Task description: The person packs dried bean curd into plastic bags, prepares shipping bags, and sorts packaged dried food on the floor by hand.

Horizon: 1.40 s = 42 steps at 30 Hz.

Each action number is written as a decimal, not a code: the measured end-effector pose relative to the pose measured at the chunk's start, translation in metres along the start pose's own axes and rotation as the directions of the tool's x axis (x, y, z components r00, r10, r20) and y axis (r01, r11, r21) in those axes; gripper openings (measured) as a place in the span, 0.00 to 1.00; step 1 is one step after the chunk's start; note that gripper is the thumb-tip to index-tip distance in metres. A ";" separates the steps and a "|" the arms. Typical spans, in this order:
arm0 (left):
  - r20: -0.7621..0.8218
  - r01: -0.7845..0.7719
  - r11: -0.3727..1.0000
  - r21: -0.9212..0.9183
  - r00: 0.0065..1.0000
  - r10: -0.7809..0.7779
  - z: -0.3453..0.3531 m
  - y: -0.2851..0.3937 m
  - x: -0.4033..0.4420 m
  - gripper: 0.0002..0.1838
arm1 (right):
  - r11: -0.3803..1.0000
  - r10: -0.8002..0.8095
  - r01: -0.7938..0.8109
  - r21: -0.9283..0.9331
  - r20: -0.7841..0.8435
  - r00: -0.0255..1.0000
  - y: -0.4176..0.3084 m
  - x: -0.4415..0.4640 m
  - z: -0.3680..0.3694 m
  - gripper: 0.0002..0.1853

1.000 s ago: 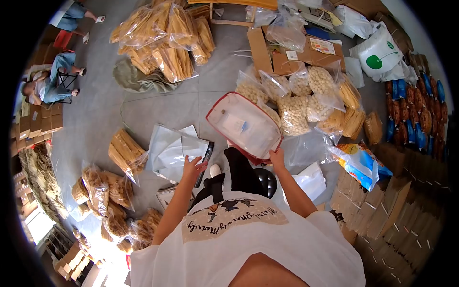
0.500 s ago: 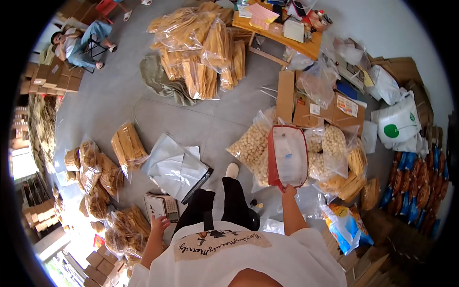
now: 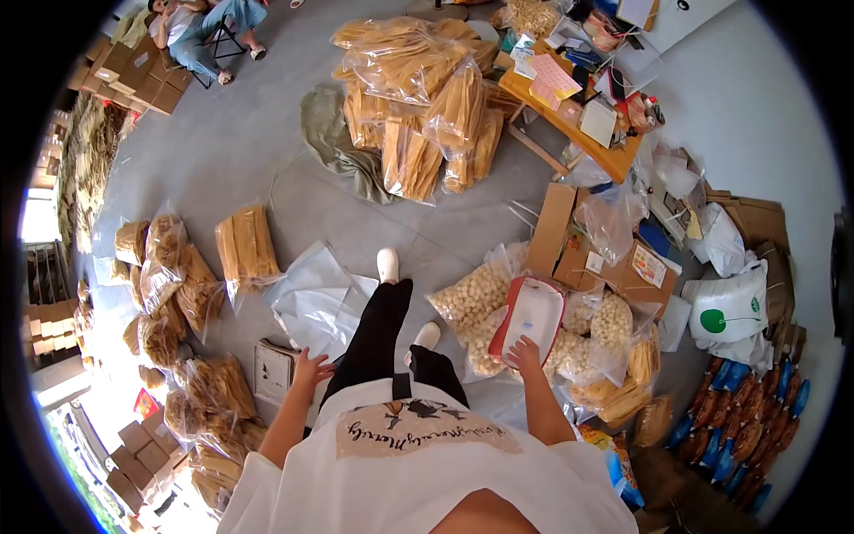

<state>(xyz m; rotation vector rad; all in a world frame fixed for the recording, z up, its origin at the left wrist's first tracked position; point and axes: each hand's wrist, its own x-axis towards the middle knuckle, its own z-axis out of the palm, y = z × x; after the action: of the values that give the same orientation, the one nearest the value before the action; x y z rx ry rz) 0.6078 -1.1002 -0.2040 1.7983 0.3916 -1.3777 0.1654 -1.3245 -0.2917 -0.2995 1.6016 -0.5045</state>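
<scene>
My right hand (image 3: 527, 354) is at the near edge of a red-rimmed, pale plastic container (image 3: 536, 311), its fingers spread over the rim. The container rests tilted against clear bags of pale round pieces (image 3: 471, 292). To the left, my left hand (image 3: 313, 367) hangs with its fingers apart and nothing in it. Near it lie a white plastic sheet or bag (image 3: 320, 298) and a flat device (image 3: 273, 369) on the floor.
Bagged yellow sticks (image 3: 414, 67) are piled ahead. A cluttered wooden table (image 3: 569, 125) and an open carton (image 3: 553, 227) stand at the right. More bags (image 3: 165, 311) line the left. A person (image 3: 191, 36) sits at the far left.
The container has moved from in front of me to the bags on the right. My right hand has shifted onto its near rim. The view has moved, and my legs have changed position.
</scene>
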 end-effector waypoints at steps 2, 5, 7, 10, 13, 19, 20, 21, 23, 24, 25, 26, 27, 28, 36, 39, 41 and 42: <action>0.024 0.014 1.000 -0.011 1.000 -0.013 0.002 0.010 0.015 0.32 | 0.992 -0.003 0.001 -0.123 -0.013 1.000 -0.019 -0.010 0.018 0.21; 0.108 0.032 0.999 -0.035 0.994 -0.028 -0.002 0.024 0.057 0.25 | 0.971 0.058 -0.018 -0.240 0.162 0.985 -0.038 -0.012 0.048 0.22; 0.105 0.031 0.999 -0.009 0.994 -0.030 -0.006 0.048 0.084 0.24 | 0.969 0.052 -0.034 -0.244 0.069 0.996 -0.044 -0.015 0.071 0.22; 0.040 0.055 0.998 0.032 0.998 -0.057 -0.006 0.101 0.101 0.23 | 0.960 0.136 -0.128 -0.249 0.013 0.991 -0.070 -0.040 0.118 0.22; 0.040 -0.005 0.999 0.053 0.999 0.003 0.003 0.164 0.113 0.23 | 0.952 0.163 -0.139 -0.272 0.067 0.984 -0.070 -0.015 0.151 0.22; 0.016 -0.113 0.975 0.191 0.994 0.112 0.028 0.231 0.138 0.19 | 0.917 0.112 -0.022 -0.399 0.204 0.973 -0.121 0.004 0.242 0.23; 0.025 -0.111 0.974 0.196 0.994 0.108 0.034 0.230 0.145 0.19 | 0.919 0.110 -0.025 -0.394 0.194 0.975 -0.131 0.010 0.251 0.23; 0.057 -0.146 0.941 0.305 0.989 0.135 0.040 0.226 0.153 0.18 | 0.905 0.108 -0.001 -0.426 0.228 0.968 -0.138 0.017 0.260 0.23; 0.107 -0.193 0.859 0.475 0.981 0.161 0.054 0.226 0.158 0.16 | 0.912 0.095 0.028 -0.410 0.278 0.956 -0.149 0.029 0.270 0.22; 0.173 -0.214 0.817 0.535 0.975 0.142 0.061 0.229 0.159 0.17 | 0.914 0.098 0.022 -0.405 0.273 0.957 -0.156 0.031 0.276 0.22; 0.255 -0.321 0.733 0.600 0.945 0.204 0.063 0.224 0.172 0.17 | 0.907 0.103 0.014 -0.421 0.253 0.962 -0.166 0.034 0.284 0.22; 0.340 -0.420 0.636 0.647 0.906 0.253 0.064 0.218 0.184 0.17 | 0.898 0.110 0.004 -0.440 0.233 0.966 -0.174 0.037 0.290 0.22; 0.367 -0.436 0.596 0.675 0.898 0.242 0.079 0.241 0.169 0.17 | 0.877 0.091 0.049 -0.479 0.265 0.960 -0.169 0.057 0.285 0.21; 0.316 -0.349 0.644 0.681 0.933 0.171 0.091 0.257 0.162 0.17 | 0.874 0.097 0.045 -0.484 0.265 0.959 -0.176 0.061 0.284 0.21; 0.061 -0.376 0.575 0.726 0.869 0.491 0.125 0.344 0.172 0.15 | 0.861 0.151 -0.051 -0.506 0.159 0.976 -0.239 0.098 0.322 0.20; 0.023 -0.367 0.532 0.764 0.838 0.545 0.130 0.368 0.179 0.16 | 0.890 0.119 -0.029 -0.455 0.170 0.978 -0.259 0.100 0.349 0.20; 0.069 -0.366 0.495 0.788 0.852 0.519 0.129 0.382 0.190 0.16 | 0.902 0.106 -0.019 -0.431 0.178 0.978 -0.263 0.101 0.368 0.20; 0.106 -0.364 0.466 0.806 0.864 0.492 0.128 0.389 0.197 0.16 | 0.907 0.102 -0.020 -0.421 0.173 0.980 -0.265 0.100 0.378 0.20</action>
<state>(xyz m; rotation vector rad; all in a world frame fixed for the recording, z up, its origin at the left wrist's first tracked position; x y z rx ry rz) 0.8541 -1.4814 -0.2307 2.4991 -0.7586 -1.1016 0.5012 -1.6552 -0.2630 -0.6005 1.5142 -0.0720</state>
